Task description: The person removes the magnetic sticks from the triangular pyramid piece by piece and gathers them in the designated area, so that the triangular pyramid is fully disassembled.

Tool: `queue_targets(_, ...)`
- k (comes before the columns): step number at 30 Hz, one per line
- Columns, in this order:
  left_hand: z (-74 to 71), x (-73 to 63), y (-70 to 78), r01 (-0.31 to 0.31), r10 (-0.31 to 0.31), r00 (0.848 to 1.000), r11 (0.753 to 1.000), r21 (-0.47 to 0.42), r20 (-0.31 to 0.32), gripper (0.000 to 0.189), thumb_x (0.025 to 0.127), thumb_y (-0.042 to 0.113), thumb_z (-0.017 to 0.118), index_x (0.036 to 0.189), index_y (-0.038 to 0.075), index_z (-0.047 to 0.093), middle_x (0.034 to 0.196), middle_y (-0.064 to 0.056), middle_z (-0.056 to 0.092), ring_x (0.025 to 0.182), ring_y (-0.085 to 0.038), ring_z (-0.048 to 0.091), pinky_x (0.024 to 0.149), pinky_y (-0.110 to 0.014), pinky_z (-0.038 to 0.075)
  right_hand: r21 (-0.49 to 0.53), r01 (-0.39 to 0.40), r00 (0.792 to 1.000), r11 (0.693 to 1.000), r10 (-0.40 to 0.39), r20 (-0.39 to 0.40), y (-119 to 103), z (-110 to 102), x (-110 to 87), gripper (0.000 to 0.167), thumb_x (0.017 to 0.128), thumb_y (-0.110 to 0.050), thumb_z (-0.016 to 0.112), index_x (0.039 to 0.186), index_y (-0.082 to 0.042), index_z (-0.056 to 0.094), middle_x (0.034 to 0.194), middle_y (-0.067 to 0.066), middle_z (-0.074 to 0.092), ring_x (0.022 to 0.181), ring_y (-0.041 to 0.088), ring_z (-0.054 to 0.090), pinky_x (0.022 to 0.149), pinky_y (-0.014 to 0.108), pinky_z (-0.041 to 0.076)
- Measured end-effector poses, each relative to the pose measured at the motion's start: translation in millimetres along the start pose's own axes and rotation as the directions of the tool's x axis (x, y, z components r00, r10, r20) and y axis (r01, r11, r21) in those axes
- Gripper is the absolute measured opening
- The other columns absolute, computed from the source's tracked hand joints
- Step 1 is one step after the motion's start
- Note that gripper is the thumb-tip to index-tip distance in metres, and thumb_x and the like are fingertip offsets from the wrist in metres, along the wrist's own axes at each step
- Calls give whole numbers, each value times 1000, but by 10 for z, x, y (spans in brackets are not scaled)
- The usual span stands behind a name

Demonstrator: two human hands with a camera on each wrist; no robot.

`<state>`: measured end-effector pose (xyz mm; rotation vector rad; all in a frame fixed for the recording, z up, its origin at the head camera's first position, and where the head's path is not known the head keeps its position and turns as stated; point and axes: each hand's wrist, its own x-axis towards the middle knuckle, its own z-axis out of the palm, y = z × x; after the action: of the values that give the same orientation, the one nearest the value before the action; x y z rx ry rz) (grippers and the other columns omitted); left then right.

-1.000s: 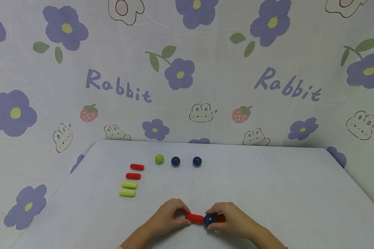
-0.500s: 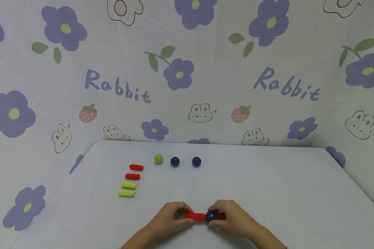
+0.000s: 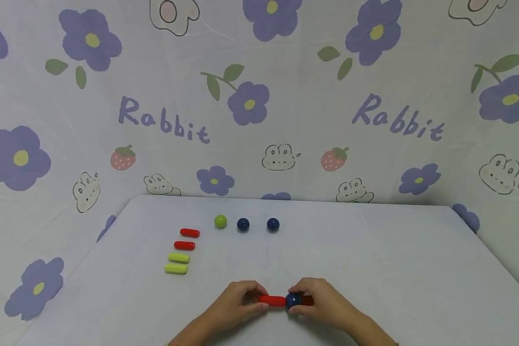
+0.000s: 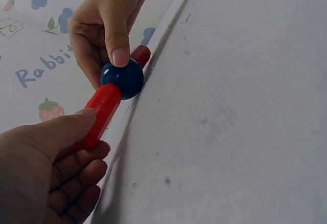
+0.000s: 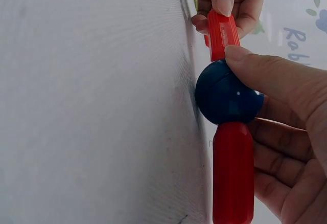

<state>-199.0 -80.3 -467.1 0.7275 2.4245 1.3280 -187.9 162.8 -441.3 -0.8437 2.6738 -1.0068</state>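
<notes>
Near the front of the white table, my left hand [image 3: 237, 302] pinches a red rod [image 3: 273, 301] by its outer end, thumb against fingers. My right hand [image 3: 322, 303] grips a dark blue ball [image 3: 292, 301] between thumb and fingers. A second red rod [image 5: 233, 175] extends from the ball's far side, beneath the right palm in the head view. Both rods and the ball lie in one line. In the left wrist view the first rod's tip meets the ball [image 4: 122, 78]; how deep it sits cannot be told.
Toward the back left of the white table [image 3: 372, 250] lie a green ball [image 3: 220, 221] and two dark blue balls [image 3: 243, 224]. Left of them, two red rods [image 3: 190, 233] and two yellow-green rods [image 3: 179, 258] form a column. A flower-print cloth [image 3: 242, 144] hangs behind.
Since a second ago, both hands have shifted slightly right and away from the person with the rods and ball, levelling the line. Over the last half second they stay almost still.
</notes>
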Motion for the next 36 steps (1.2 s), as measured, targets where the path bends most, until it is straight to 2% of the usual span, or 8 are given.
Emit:
queue_targets(15, -31, 29, -22, 11, -10, 1000, 1000, -16, 21, 19, 88, 29, 63, 102, 16, 65, 89, 7, 63, 78, -3, 54, 74, -16, 47, 32, -24, 1000, 999, 24, 10, 7, -2, 10, 36, 79, -32, 73, 103, -5, 67, 96, -1, 67, 83, 7, 59, 78, 28, 54)
queue_targets(24, -64, 32, -31, 13, -12, 999, 1000, -20, 48, 20, 88, 29, 63, 101, 14, 65, 87, 6, 63, 78, -4, 54, 73, -16, 47, 10, -16, 1000, 1000, 16, 25, 21, 6, 16, 39, 80, -35, 71, 105, -6, 67, 102, 0, 67, 91, 9, 60, 85, 34, 52)
queue_targets(36, -104, 41, -49, 29, -27, 997, 999, -27, 77, 19, 88, 27, 64, 101, 14, 66, 85, 5, 63, 78, -6, 54, 73, -16, 47, 52, -30, 998, 998, 27, 59, 0, 10, 27, 39, 80, -33, 72, 107, -6, 66, 103, 1, 67, 91, 10, 59, 84, 35, 52)
